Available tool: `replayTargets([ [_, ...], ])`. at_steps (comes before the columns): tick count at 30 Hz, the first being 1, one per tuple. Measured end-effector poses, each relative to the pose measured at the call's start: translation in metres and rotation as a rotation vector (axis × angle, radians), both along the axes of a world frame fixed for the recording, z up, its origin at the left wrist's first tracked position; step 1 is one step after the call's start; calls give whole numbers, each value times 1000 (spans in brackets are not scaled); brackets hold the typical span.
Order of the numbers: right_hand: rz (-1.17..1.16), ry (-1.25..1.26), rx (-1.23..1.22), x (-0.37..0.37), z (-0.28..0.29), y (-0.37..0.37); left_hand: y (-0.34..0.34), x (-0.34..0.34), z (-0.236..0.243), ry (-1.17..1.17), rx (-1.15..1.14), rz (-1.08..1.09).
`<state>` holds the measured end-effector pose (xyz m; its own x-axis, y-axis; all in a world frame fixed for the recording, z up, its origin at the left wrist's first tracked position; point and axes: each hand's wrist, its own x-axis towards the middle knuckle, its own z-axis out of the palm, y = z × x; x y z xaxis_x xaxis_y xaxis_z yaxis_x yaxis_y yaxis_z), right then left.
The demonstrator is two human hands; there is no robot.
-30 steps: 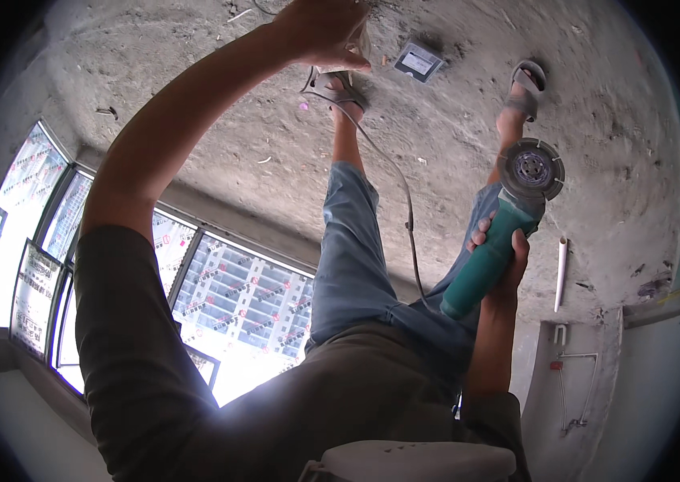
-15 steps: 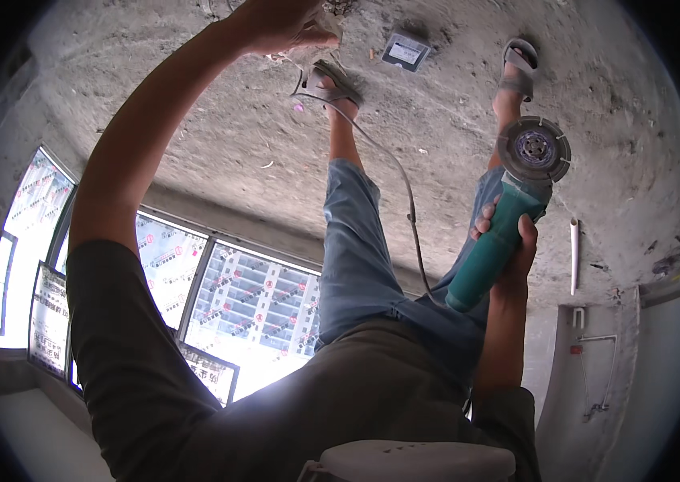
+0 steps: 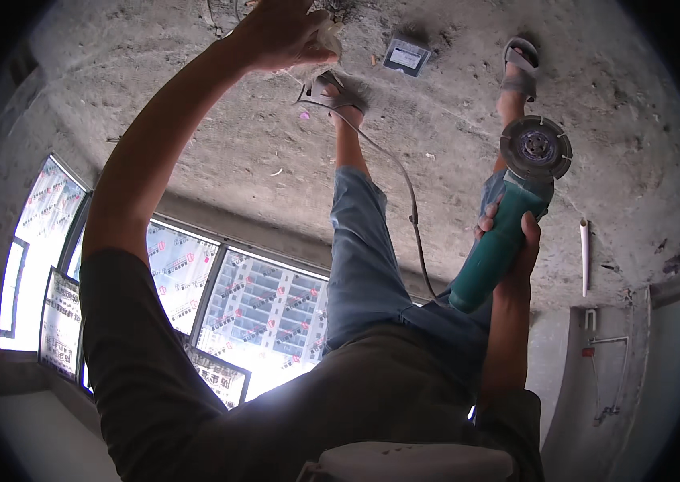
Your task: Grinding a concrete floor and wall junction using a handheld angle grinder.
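Observation:
My right hand (image 3: 528, 245) is wrapped round the green body of an angle grinder (image 3: 486, 265), held upright before my right leg. A segmented cutting disc (image 3: 537, 149) sits at its top end, facing me. The grey power cord (image 3: 414, 215) leaves the grinder's lower end and loops up past my left foot. At the upper edge, my left arm reaches forward, and my left hand (image 3: 282, 36) has curled fingers at a pale, crumpled, see-through piece (image 3: 328, 38). Its kind is unclear, and the fingers partly hide it.
A dark flat box with a white label (image 3: 406, 56) lies on the rough concrete floor (image 3: 275, 145) between my sandalled feet. To the right lies a white pipe (image 3: 585, 257). Windows with printed film (image 3: 263, 297) line the left; pipework (image 3: 614, 361) runs along the lower-right wall.
My left hand has dipped slightly in the picture, and more of the pale piece shows beside its fingers. The right hand keeps the grinder nearly in place. The whole view has shifted a little.

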<state>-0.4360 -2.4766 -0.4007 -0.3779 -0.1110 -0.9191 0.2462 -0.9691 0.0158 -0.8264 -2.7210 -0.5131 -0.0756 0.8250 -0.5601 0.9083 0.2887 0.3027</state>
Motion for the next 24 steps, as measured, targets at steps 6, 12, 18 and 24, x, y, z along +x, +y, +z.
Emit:
replayTargets([
  [6, 31, -96, 82, -11, 4, -2, 3, -11, 0, -22, -88, -48],
  [12, -18, -103, 69, -9, 5, -4, 7, 1, 13, 32, -148, 66],
  [18, -44, -96, 35, -9, 6, -4, 10, 3, 21, 2, -147, 169],
  [24, -32, -53, 35, -11, 8, -4, 9, 8, 27, 28, -192, 137],
])
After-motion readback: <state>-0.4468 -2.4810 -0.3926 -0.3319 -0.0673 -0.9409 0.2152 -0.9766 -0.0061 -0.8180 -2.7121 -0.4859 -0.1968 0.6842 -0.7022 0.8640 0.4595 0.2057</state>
